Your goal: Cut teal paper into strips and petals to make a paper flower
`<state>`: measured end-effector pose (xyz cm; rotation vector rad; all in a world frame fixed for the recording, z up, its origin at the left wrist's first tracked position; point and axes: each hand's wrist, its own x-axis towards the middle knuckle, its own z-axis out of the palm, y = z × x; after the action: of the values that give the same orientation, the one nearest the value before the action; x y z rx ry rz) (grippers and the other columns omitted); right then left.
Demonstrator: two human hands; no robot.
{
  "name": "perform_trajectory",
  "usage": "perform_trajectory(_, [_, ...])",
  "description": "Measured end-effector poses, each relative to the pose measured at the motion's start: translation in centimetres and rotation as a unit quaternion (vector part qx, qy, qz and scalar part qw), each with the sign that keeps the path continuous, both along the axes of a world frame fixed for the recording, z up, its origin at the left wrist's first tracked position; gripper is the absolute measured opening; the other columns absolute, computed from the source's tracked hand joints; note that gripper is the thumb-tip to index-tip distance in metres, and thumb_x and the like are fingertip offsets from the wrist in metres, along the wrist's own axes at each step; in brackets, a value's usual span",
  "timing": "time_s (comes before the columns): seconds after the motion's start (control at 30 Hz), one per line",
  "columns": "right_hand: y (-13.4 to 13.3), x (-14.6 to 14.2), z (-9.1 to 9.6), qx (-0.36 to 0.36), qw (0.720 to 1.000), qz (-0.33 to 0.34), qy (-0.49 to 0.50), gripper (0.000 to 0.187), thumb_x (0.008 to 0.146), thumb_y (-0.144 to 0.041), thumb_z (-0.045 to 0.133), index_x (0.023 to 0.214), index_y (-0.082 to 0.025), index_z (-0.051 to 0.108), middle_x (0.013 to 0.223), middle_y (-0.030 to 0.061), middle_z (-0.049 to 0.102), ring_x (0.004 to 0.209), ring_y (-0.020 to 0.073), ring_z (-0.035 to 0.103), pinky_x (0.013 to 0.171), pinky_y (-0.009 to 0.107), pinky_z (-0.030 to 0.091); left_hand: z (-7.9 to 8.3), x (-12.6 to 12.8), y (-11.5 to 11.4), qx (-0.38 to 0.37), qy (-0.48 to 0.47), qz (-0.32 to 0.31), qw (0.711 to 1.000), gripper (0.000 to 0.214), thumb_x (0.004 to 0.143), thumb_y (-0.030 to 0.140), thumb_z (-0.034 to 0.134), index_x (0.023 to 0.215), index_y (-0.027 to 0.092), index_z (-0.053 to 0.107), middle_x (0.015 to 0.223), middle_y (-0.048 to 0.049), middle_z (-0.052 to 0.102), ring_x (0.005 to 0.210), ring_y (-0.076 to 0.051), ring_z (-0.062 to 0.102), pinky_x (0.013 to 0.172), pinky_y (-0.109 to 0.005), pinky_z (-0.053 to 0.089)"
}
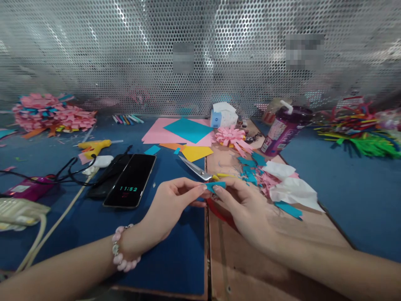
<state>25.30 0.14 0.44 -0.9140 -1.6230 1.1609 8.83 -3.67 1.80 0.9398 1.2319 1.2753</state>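
One blue paper strip [216, 186] held above the desk [181, 267], fingers of left hand [173, 205] and right hand [246, 209] clamped on it — one pair of scissors [198, 170] just beyond, one phone [132, 177] reading 11:52

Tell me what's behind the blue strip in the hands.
Scissors: blades and some yellow handle show. Whatever sits directly behind the strip, left hand and right hand is covered.

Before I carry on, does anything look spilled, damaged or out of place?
Yes: beyond the right hand, crumpled white tissue lies among blue and pink paper scraps, like litter. Behind them, a purple cylindrical cup looks tilted, perhaps from lens distortion.
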Motion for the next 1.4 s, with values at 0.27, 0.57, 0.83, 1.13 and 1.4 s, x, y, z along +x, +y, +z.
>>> perform_trajectory(0.27, [0.1,0.0,-0.3,-0.038,0.999,-0.009,0.012,0.020,0.087,-0.038,0.061,0.083,-0.018,0.063,0.086,0.0037,0.069,0.079,0.0152,0.063,0.070,0.027,0.049,0.9,-1.2,0.2,0.076,0.054,0.074,0.993,0.026,0.079,0.039,0.069,0.089,0.015,0.070,0.083,-0.0068,0.071,0.077,-0.018,0.068,0.061,-0.027,0.057])
perform_trajectory(0.57, [-0.4,0.0,0.6,0.066,0.995,-0.017,-0.066,0.015,0.088,-0.031,0.058,0.084,-0.018,0.065,0.088,0.0038,0.070,0.082,0.0153,0.064,0.069,0.026,0.050,1.4,-1.3,0.3,0.083,0.225,-0.050,0.969,0.021,0.081,0.036,0.066,0.081,0.016,0.071,0.076,-0.0034,0.069,0.055,-0.010,0.056,0.056,-0.023,0.047])
perform_trajectory(0.83, [-0.2,-0.1,0.5,0.061,0.996,0.027,-0.059,0.012,0.087,-0.030,0.060,0.084,-0.019,0.064,0.085,0.0019,0.069,0.080,0.0146,0.064,0.071,0.026,0.051,0.6,-1.3,0.3,0.115,0.266,-0.047,0.956,0.018,0.083,0.034,0.064,0.080,0.018,0.070,0.075,-0.0021,0.070,0.062,-0.011,0.059,0.060,-0.022,0.047])
perform_trajectory(1.13, [-0.2,-0.1,0.7,0.082,0.989,0.050,-0.110,0.013,0.085,-0.029,0.060,0.079,-0.019,0.066,0.079,0.0014,0.068,0.073,0.0143,0.061,0.067,0.026,0.048,0.4,-1.3,-0.2,0.176,0.340,-0.051,0.922,0.016,0.086,0.032,0.063,0.081,0.019,0.069,0.080,-0.0001,0.071,0.073,-0.011,0.063,0.069,-0.021,0.049])
perform_trajectory(1.4, [0.0,-0.1,0.6,0.062,0.988,0.051,-0.130,0.015,0.084,-0.031,0.059,0.076,-0.019,0.065,0.070,0.0008,0.063,0.067,0.0140,0.056,0.060,0.026,0.043,0.5,-1.2,-0.2,0.182,0.351,-0.046,0.917,0.014,0.086,0.030,0.063,0.079,0.019,0.069,0.078,-0.0006,0.071,0.071,-0.012,0.063,0.069,-0.023,0.050])
